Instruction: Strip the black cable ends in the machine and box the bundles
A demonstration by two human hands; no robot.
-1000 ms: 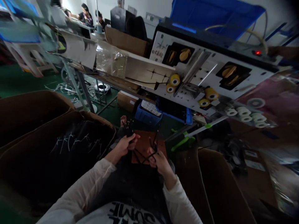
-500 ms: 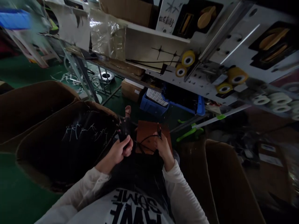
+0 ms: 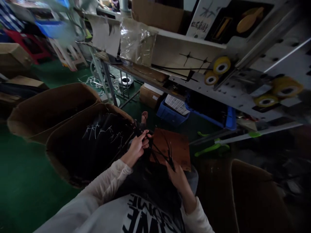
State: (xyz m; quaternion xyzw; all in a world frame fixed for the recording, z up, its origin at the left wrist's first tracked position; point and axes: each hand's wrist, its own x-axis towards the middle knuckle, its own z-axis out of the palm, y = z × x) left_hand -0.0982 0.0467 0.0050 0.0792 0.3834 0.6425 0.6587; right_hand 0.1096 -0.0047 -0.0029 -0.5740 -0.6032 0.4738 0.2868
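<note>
My left hand [image 3: 137, 147] is closed around a bundle of thin black wires, whose tips stick out past the fingers beside the left carton. Lower and to the right, my right hand [image 3: 178, 176] pinches more black wires [image 3: 169, 152], their loose ends pointing up. A few dark strands run between the two hands. Behind and below them lies a flat reddish-brown board [image 3: 181, 147] near my knees. How many wires each hand holds cannot be made out in the dim light.
A carton [image 3: 57, 168] full of black wires with white ties stands at my left, another carton [image 3: 257, 194] at my right. Ahead is a machine with yellow rollers [image 3: 221, 65]. Beneath it sit a blue bin [image 3: 170, 113] and a bright green stand foot [image 3: 212, 149].
The view has swung left. My right hand has dropped lower and nearer to me with its wires, while my left hand keeps its bundle near the carton.
</note>
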